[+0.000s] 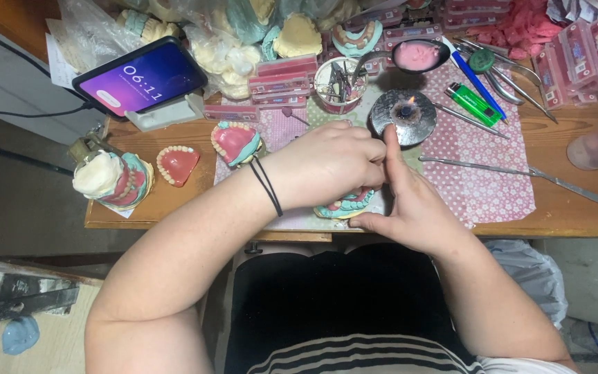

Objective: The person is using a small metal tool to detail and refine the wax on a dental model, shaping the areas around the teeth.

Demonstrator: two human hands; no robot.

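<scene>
Seen on the wooden workbench (174,201), at six o'clock of its near edge: a dental cast with pink wax denture base (344,205), teal and cream, mostly hidden beneath both hands. Left hand (330,166) curled down over the cast from nine o'clock, fingers clenched around its top; black hair ties on the wrist. Right hand (410,204) cupped against the cast from three o'clock, thumb under its near rim, forefinger stretched straight toward twelve o'clock; other fingers closed on the cast's side. Small tool between the fingers: cannot tell. At twelve o'clock of the hands, a lit spirit lamp (403,114) with a small flame, close to the raised fingertip. At two o'clock, a green lighter (470,102); at three o'clock, a long metal wax spatula (520,174) lying apart on the pink patterned cloth (479,187). At nine o'clock, further casts (235,142) and a phone (143,77) on a stand. Judged: cast stiff, fairly heavy for its size, brittle if dropped; wax soft and easily marred, teeth loosely seated. Best held by the plaster base sides, not the wax rim.
</scene>
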